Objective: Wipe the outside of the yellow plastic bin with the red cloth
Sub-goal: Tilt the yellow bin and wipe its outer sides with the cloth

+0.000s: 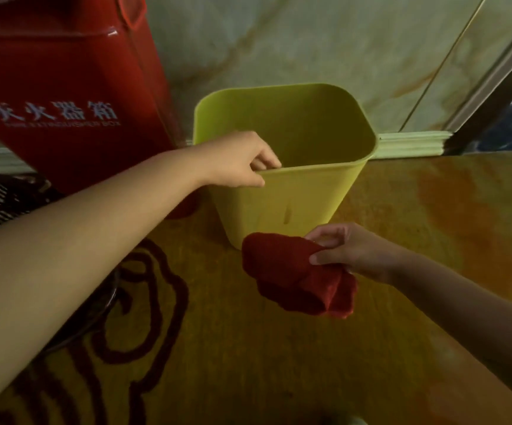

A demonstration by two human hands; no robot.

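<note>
Yellow plastic bin (pixel 282 197): one, open-topped, rounded-rectangular mouth, walls tapering toward the base; stands upright on the patterned floor (pixel 248 363), interior appears empty; a small dark mark shows on the near outer wall.

Red cloth (pixel 297 276): one, bunched and folded into thick rolls; held at the foot of the bin's near wall, its upper edge overlapping the bin's lower corner in this view; actual contact with the plastic cannot be told.

Right hand (pixel 345 251): closed on the cloth, thumb on top and fingers curled round its upper right end; bare forearm enters from the lower right.

Left hand (pixel 237 159): pinching the bin's near rim at its left corner, thumb outside, fingers hooked inside; bare forearm crosses from the lower left.

Fire extinguisher box (pixel 61 96): red, white lettering, just left of the bin and behind the left hand.

Marbled wall (pixel 309 41): pale, with skirting, behind the bin.
</note>
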